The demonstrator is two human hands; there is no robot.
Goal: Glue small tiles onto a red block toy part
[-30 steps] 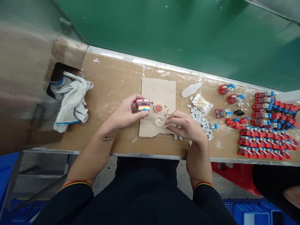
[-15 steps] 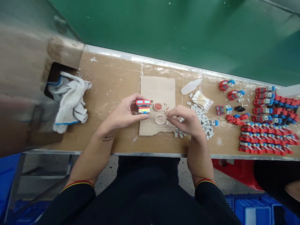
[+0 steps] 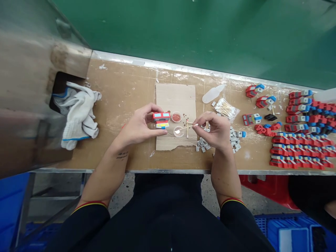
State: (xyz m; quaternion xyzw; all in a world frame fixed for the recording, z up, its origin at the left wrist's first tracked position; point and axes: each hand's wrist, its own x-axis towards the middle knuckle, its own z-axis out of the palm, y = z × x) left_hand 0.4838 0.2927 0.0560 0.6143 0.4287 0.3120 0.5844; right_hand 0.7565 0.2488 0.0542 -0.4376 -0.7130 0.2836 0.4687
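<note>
My left hand (image 3: pixel 140 126) pinches a small red toy block (image 3: pixel 161 120) with blue, yellow and grey faces, held above the left edge of a cardboard sheet (image 3: pixel 175 96). My right hand (image 3: pixel 214 131) holds a cotton swab (image 3: pixel 187 127) by its stick. The swab's white tip rests in a small clear cap (image 3: pixel 179 131). Just behind that one sits a second cap with red liquid (image 3: pixel 176 117). Another swab (image 3: pixel 187 129) lies on the cardboard beside the caps. Small grey pieces (image 3: pixel 203 144) lie under and right of my right hand.
White cloth gloves (image 3: pixel 78 113) lie at the left by a dark opening. A bag of cotton swabs (image 3: pixel 226 109) and a clear squeeze bottle (image 3: pixel 213 93) are behind my right hand. Rows of red and blue toy blocks (image 3: pixel 299 147) fill the right side. A green wall (image 3: pixel 199 35) backs the bench.
My right hand has drawn back to the right, so the swab shaft now shows with its tip in the clear cap. The left hand keeps its hold on the toy block, with little movement.
</note>
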